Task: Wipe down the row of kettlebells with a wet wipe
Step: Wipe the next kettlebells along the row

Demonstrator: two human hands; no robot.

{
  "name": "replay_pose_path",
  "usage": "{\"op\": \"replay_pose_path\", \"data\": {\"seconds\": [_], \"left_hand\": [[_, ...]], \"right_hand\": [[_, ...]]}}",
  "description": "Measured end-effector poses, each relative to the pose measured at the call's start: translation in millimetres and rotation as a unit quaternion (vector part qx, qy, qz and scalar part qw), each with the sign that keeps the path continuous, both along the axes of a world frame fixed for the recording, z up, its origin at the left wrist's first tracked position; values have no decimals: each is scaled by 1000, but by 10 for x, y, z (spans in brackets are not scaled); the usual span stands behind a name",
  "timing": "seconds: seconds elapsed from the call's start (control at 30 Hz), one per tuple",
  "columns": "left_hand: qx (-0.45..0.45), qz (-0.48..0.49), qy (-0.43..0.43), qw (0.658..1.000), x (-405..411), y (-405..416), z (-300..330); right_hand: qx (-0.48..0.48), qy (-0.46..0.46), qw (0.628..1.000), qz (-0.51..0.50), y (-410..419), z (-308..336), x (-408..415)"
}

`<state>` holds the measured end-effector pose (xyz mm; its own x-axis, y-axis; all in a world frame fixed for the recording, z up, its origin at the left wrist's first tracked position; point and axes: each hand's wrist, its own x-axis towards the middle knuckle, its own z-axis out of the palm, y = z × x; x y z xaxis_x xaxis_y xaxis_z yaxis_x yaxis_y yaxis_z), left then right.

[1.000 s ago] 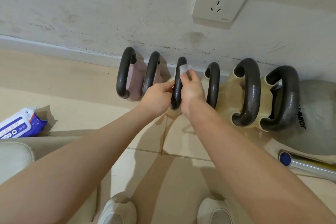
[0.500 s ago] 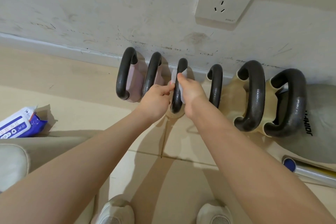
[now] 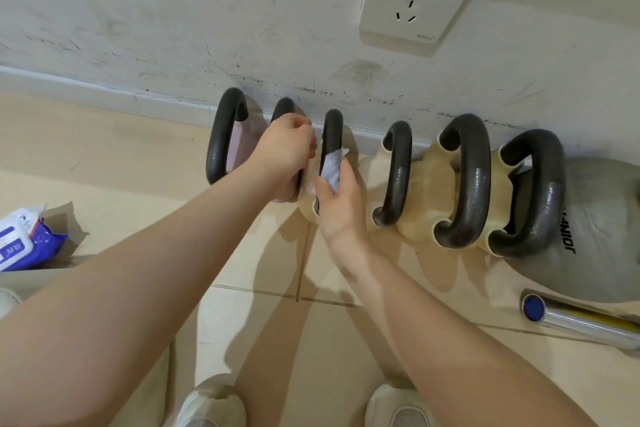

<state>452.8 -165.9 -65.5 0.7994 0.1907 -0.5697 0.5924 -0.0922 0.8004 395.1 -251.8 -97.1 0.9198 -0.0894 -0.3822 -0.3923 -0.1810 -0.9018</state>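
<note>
Black iron handles stand in a row against the wall, six kettlebells side by side on the tiled floor (image 3: 263, 253), and the work is now at the third handle (image 3: 331, 130) from the left. The right hand (image 3: 341, 204) has its grip closed around the wet wipe (image 3: 330, 166), which it presses on the near part of this handle; the wipe is folded and covers only one side of the bar. The left hand (image 3: 284, 152) has its grip closed on the second handle (image 3: 284, 106), just beside, and I think it steadies the row. To do this step well, the wipe should wrap more fully around the bar and slide along the whole arch, up to the top and down to both feet, where the handle enters the cream body (image 3: 306, 198). The inner side is easy to miss. Three handles to the right look untouched for now, so the task seems about half done. The wipes pack (image 3: 20, 243) lies well apart at the left if a fresh one is needed.
</note>
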Motion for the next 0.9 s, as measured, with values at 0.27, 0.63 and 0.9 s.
{"op": "replay_pose_path", "data": {"seconds": [0.27, 0.63, 0.9], "left_hand": [[29, -125, 21, 992, -137, -35, -83], [-22, -95, 14, 995, -192, -9, -110], [-122, 25, 61, 990, -378, 189, -121]], "right_hand": [[-126, -10, 992, 30, -7, -389, -305], [-196, -175, 951, 165, -35, -324, -248], [-518, -240, 690, 445, -278, 102, 651]]}}
